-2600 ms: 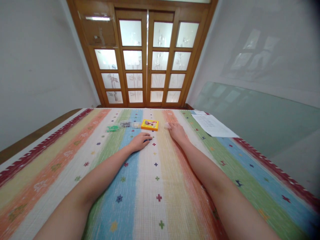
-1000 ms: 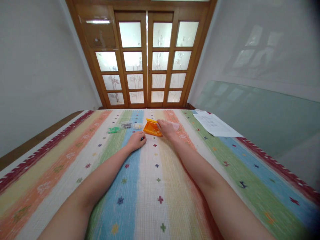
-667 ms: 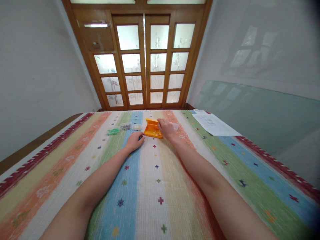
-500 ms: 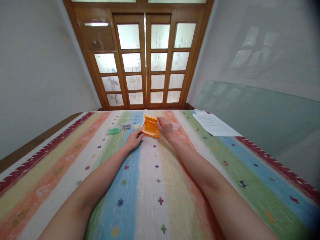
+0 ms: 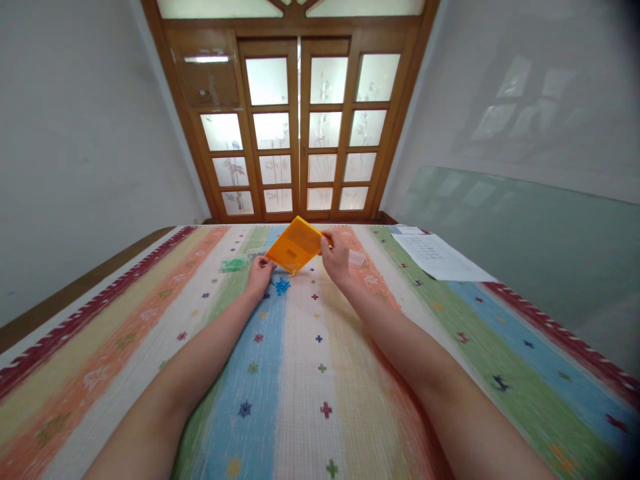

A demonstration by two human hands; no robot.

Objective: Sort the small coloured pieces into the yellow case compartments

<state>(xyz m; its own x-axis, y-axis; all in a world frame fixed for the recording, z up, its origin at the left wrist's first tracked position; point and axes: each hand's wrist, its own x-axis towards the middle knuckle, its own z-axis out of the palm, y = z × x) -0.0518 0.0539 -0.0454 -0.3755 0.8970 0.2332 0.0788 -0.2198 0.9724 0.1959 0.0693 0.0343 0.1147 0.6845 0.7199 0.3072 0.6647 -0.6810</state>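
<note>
While R hand (image 5: 336, 257) holds box (image 5: 294, 245), blue pcs (image 5: 282, 287) nearby.

The orange box (image 5: 294, 248) I hold looks smooth and matt, the striped cloth (image 5: 310, 387) coarse and woven, the paper sheet (image 5: 440, 257) matt, the wooden doors (image 5: 299, 133) glossy with varnish.

Door (image 5: 300, 133): wooden, frosted panes, upper centre, backlit.
Walls (image 5: 75, 133): plain white, left and right.
Glass sheet (image 5: 525, 227): right, along the wall.

Soft door-lit daylight, warped edges
</note>
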